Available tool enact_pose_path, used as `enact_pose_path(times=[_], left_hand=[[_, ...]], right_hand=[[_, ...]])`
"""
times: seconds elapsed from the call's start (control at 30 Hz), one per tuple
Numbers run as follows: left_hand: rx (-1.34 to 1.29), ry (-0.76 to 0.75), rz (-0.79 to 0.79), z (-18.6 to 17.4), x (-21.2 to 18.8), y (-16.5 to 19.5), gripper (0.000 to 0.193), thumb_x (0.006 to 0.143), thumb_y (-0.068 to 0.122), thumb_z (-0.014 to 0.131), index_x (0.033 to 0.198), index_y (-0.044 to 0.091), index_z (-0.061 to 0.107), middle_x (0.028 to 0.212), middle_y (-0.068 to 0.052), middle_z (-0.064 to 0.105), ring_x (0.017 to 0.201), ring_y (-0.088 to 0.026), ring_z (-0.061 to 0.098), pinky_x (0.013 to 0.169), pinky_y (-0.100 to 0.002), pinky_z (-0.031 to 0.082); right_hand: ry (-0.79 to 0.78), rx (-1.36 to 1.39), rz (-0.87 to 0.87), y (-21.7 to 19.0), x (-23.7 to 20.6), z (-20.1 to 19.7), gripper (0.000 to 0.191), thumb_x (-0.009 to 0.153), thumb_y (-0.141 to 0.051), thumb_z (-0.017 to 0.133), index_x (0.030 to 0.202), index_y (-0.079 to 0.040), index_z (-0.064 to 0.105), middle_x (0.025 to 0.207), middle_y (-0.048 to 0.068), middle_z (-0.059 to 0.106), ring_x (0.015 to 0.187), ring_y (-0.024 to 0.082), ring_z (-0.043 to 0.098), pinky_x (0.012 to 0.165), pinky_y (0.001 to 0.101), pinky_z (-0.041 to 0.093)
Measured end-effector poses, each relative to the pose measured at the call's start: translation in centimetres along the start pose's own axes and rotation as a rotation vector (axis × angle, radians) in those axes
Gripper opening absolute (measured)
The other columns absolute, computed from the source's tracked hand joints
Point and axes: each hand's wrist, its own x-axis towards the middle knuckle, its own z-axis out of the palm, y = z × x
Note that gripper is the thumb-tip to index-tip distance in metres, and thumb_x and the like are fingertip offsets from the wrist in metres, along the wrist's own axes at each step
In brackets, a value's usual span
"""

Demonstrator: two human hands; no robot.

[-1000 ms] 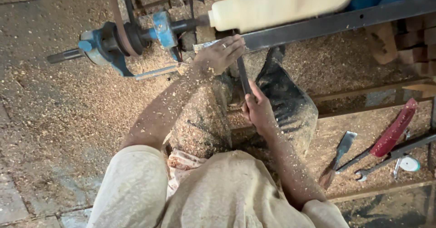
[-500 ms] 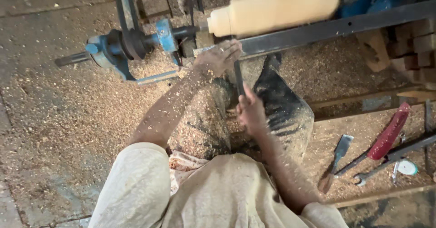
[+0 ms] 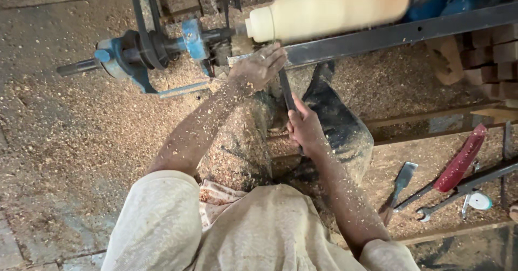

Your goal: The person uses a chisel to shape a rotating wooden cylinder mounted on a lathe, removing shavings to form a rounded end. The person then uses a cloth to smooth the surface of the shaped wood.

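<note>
The fingers (image 3: 272,60) of the left hand (image 3: 258,68) are curling over the front end of a long dark chisel (image 3: 286,94), pressing it down onto the flat steel bar (image 3: 388,33) that is running just below the spinning wooden cylinder (image 3: 332,9). The right hand (image 3: 305,129) is gripping the chisel's rear end, fingers wrapped tight around it, nearer the body than the cylinder.

The chisel is looking stiff and fairly heavy, a steel shaft that will not flex; a two-point hold seems right, one hand low on the handle for leverage and the other bearing down close to the bar. Dust is coating both forearms, so the grip is likely dry rather than slippery. The cylinder is pale, smooth and blurring with rotation, held at its left end by a blue spindle (image 3: 194,38); it is probably solid and weighty, and not something to touch while turning.

Wood shavings (image 3: 70,125) are covering the floor left of the cylinder. Below and to the right of the cylinder, a red-handled tool (image 3: 459,160), a flat chisel (image 3: 402,180) and a wrench (image 3: 464,185) are lying on a board.
</note>
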Motion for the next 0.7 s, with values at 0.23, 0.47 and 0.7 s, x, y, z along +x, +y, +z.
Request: enact_pose_path(times=[0.23, 0.47, 0.7], left_hand=[[0.069, -0.215, 0.109, -2.0, 1.1, -0.3, 0.074, 0.097, 0.033, 0.039, 0.158, 0.0, 0.015, 0.165, -0.02, 0.018, 0.155, -0.034, 0.017, 0.125, -0.046, 0.02], [0.105, -0.125, 0.038, -1.3, 0.4, 0.1, 0.064, 0.104, 0.016, 0.043, 0.162, 0.004, 0.02, 0.167, -0.015, 0.025, 0.154, -0.032, 0.022, 0.125, -0.044, 0.022], [-0.119, -0.117, -0.093, -1.9, 0.2, 0.4, 0.066, 0.097, 0.01, 0.054, 0.158, 0.015, 0.031, 0.167, -0.006, 0.029, 0.153, -0.028, 0.025, 0.12, -0.043, 0.034]], right_hand=[[0.049, -0.259, -0.063, -1.1, -0.2, -1.9, 0.055, 0.104, -0.021, 0.051, 0.159, -0.027, 0.043, 0.061, -0.003, 0.049, 0.047, 0.006, 0.041, 0.042, 0.0228, 0.038], [0.021, -0.024, -0.07, 0.1, 0.4, -1.3, 0.056, 0.103, -0.016, 0.056, 0.158, -0.021, 0.045, 0.062, -0.001, 0.052, 0.043, 0.007, 0.04, 0.037, 0.0246, 0.033], [0.051, 0.11, -0.019, 1.0, 0.6, 1.0, 0.058, 0.103, -0.018, 0.055, 0.159, -0.026, 0.041, 0.061, 0.0, 0.049, 0.041, 0.007, 0.037, 0.035, 0.0268, 0.032]])
